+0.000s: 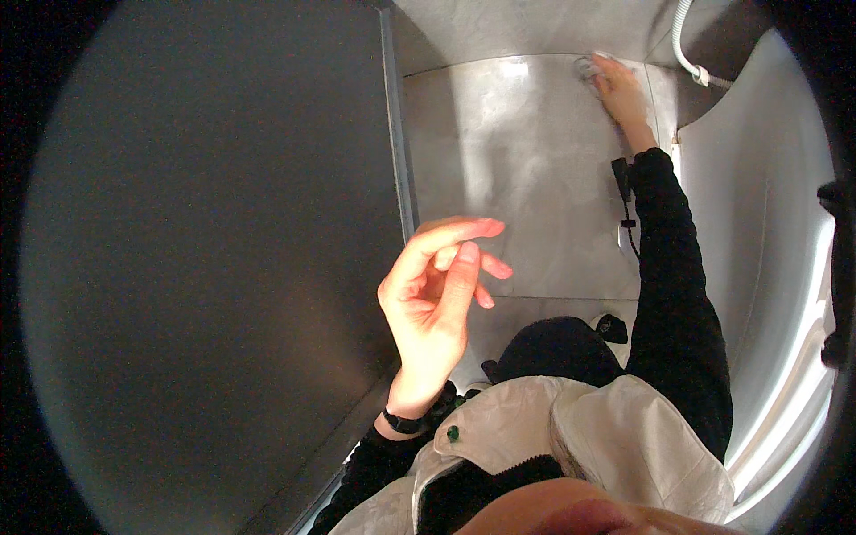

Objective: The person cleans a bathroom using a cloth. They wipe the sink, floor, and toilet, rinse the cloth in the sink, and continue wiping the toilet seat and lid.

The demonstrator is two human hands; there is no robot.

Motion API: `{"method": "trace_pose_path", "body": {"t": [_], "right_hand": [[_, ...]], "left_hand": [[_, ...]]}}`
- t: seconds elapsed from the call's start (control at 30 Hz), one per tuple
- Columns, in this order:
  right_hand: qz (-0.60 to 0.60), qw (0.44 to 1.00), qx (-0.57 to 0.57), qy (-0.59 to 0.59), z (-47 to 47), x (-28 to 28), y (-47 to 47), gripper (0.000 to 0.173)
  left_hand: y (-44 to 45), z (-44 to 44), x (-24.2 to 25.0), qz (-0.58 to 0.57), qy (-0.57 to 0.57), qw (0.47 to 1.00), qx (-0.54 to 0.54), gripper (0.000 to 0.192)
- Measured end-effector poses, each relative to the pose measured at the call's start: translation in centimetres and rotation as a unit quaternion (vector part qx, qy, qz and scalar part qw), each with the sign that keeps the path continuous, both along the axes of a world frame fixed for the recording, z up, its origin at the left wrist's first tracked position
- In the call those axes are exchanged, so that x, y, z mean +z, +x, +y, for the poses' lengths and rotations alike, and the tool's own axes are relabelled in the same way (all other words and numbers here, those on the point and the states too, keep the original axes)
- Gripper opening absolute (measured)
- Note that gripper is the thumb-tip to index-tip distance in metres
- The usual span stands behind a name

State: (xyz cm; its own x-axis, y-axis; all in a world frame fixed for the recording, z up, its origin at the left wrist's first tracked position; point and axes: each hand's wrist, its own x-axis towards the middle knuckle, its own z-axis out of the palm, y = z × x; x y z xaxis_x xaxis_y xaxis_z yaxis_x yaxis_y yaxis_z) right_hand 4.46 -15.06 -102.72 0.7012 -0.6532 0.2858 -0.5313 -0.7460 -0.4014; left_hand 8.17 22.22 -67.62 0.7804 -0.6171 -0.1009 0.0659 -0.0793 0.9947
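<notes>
My right hand (618, 90) reaches out to the far part of the tiled floor (535, 167), close to the base of the wall. Under its fingers lies a crumpled pale cloth or wipe (586, 68), pressed on the tile; the hand is slightly blurred. Nearer to me, my left hand (435, 287) is raised in the air with its fingers loosely curled and apart, and nothing is in it. A black band (404, 422) circles the left wrist. From the right sleeve hangs a black cord with a toggle (627, 223).
A large dark panel (221, 234) with a metal edge (396, 127) stands along the left. On the right is a curved glossy white fixture (756, 200), with a white corrugated hose (679, 40) behind it. The tiled wall (521, 27) closes off the far end.
</notes>
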Motion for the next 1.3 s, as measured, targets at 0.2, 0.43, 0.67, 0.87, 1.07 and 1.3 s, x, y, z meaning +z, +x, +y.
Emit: {"method": "trace_pose_path", "body": {"t": [0.2, 0.43, 0.67, 0.87, 1.07, 1.3], "right_hand": [[0.058, 0.919, -0.376, -0.104, -0.4, 0.2, -3.4, 0.072], [0.082, 0.974, -0.170, 0.124, 11.7, 2.0, 0.8, 0.058], [0.062, 0.922, 0.293, 0.247, 33.2, 4.2, -5.3, 0.064], [0.081, 0.939, 0.236, 0.236, 31.4, 5.2, -15.3, 0.066], [0.064, 0.995, -0.072, 0.011, 20.9, 2.6, -16.0, 0.068], [0.080, 0.966, -0.213, -0.123, 4.3, -3.2, -8.6, 0.073]], "left_hand": [[0.3, 1.3, 0.3, 0.000, -0.012, 0.999, -0.033, 0.018], [-0.2, 0.5, -0.6, 0.010, 0.018, 0.999, -0.038, 0.019], [-0.4, 0.9, -0.4, 0.027, 0.009, 0.999, -0.035, 0.020], [0.0, 1.0, -0.4, 0.008, -0.005, 1.000, -0.029, 0.019], [-0.3, 1.0, -1.2, -0.005, -0.015, 0.999, -0.036, 0.017], [-1.9, 1.6, -3.3, -0.015, -0.007, 0.999, -0.041, 0.017]]}}
